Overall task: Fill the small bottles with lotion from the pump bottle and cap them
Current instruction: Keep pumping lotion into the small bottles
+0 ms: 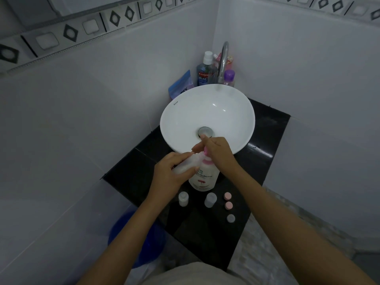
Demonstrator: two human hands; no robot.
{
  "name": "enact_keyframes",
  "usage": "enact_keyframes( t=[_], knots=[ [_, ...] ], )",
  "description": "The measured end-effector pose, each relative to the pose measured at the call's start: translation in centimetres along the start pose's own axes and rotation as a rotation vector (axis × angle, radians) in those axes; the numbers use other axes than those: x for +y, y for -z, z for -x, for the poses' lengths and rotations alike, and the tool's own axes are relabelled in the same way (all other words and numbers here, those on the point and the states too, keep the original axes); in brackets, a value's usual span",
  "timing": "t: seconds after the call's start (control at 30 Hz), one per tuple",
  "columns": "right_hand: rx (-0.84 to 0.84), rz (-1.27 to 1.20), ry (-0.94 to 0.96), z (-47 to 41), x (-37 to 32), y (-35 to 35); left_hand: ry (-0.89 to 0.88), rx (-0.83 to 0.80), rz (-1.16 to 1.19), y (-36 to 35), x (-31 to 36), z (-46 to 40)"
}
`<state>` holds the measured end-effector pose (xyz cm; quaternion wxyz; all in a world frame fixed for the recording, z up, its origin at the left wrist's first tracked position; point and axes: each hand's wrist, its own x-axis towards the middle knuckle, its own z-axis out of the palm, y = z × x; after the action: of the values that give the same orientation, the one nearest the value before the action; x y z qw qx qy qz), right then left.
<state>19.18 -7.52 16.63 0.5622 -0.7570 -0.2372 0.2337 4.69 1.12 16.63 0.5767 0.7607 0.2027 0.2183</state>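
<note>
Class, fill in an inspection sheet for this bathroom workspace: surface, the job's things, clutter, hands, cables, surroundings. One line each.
Surface: black counter, glossy, holding a white basin.
Job's things: pump bottle upright by the basin; held small bottle tilted at its nozzle; two small bottles standing uncapped; two pink caps and one clear cap loose beside them.
Clutter: mouthwash bottle, purple-capped bottle, blue pouch behind the basin.
Hands: left hand grips the held small bottle; right hand sits on the pump.
Cables: nothing seen.
Surroundings: tiled corner walls, tap, blue bucket below.
</note>
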Motion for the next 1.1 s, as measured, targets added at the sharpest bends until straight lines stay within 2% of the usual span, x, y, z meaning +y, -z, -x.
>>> enact_keyframes(
  t=[0.2, 0.43, 0.67, 0.9, 1.0, 1.1],
  knots=[
    [0.008, -0.004, 0.075, -0.3, -0.4, 0.2, -0.036, 0.004, 0.007, 0.1, 0.3, -0.1],
    [-0.008, -0.057, -0.043, 0.3, 0.9, -0.5, 0.01, -0.016, -0.02, -0.2, -0.4, 0.2],
    [-0.03, 0.014, 0.041, -0.1, -0.8, 0.6, -0.03, 0.005, 0.024, 0.1, 0.4, -0.1],
    [0.005, -0.111, -0.021, 0.1, 0.4, -0.4, -0.013, -0.013, -0.001, -0.1, -0.3, 0.1],
    [0.0, -0.072, -0.054, 0.4, 1.0, -0.6, 0.01, -0.021, -0.022, -0.1, -0.5, 0.2],
    [-0.04, 0.003, -0.002, 0.0, 0.2, 0.2, 0.001, -0.014, 0.007, -0.1, -0.3, 0.1]
  ],
)
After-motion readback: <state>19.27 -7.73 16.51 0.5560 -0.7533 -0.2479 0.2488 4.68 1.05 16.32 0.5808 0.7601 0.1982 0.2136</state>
